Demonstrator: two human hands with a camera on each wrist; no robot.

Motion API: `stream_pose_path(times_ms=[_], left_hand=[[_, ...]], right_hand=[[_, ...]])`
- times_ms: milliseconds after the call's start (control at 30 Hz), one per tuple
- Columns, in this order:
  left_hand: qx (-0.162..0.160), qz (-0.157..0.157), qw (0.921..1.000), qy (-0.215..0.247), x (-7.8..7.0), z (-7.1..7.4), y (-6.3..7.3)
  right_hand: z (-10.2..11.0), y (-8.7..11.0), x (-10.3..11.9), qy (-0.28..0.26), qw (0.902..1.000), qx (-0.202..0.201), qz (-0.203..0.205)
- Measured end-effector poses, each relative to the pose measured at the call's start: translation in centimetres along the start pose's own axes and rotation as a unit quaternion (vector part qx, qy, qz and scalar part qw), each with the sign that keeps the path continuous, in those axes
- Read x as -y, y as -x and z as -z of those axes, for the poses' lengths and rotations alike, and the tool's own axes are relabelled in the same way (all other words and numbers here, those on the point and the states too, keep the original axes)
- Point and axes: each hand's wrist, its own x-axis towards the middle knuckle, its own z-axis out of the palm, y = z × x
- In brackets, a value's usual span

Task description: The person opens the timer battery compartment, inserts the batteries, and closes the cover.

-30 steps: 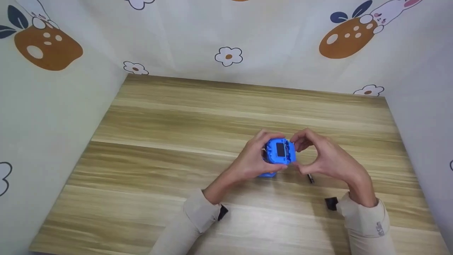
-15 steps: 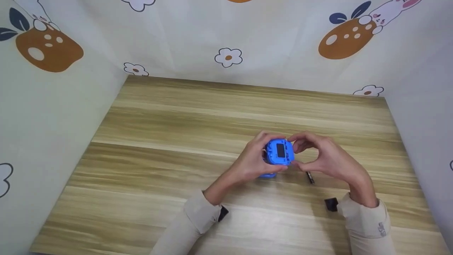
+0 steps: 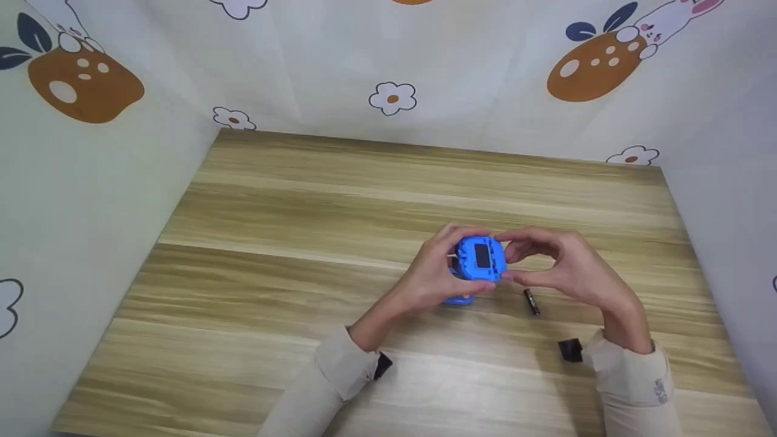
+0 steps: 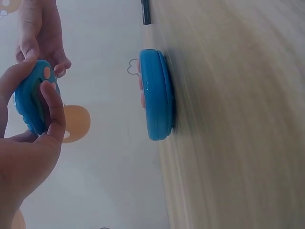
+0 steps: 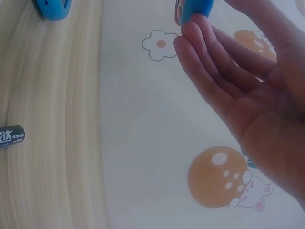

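My left hand [image 3: 422, 273] grips a small rounded blue plastic device [image 3: 470, 260] above the table, thumb on the near side and fingers on the far side. Its upward face carries a dark rectangle, with a slotted section along the right edge. In the left wrist view, orange spots show on the device [image 4: 24, 102]. At its right edge, my right hand [image 3: 573, 267] pinches the device between thumb and forefinger. A similar blue device [image 4: 157, 98] lies on the table beneath, mostly hidden by my left hand in the head view. A dark cylindrical battery [image 3: 531, 301] lies nearby.
The wood-grain table [image 3: 291, 243] has pale patterned curtains [image 3: 315, 67] along its back and sides. Black pieces [image 3: 569, 350] stick out at both sleeve cuffs. White lettering shows on the battery [image 5: 12, 136] in the right wrist view.
The blue flap at the device's right edge, sticking out a second ago, now sits closer in. My right hand has shifted slightly, uncovering more of the battery. My left hand holds still.
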Motion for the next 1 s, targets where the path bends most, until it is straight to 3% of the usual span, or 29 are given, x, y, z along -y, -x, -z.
stream_pose_path(times_ms=[167, 433, 1000], left_hand=[[-0.002, -0.005, 0.9999, -0.011, -0.1, 0.0, 0.1], [-0.007, -0.032, 0.9973, -0.066, 0.0, 0.0, 0.0], [-0.022, -0.03, 0.9972, -0.065, -0.2, 0.0, 0.1]], right_hand=[[0.1, 0.1, -1.2, -0.02, 0.9997, -0.001, -0.012], [0.3, 0.3, -2.6, -0.045, 0.9983, 0.0, -0.037], [0.2, 0.2, -2.4, -0.049, 0.9973, -0.018, -0.053]])
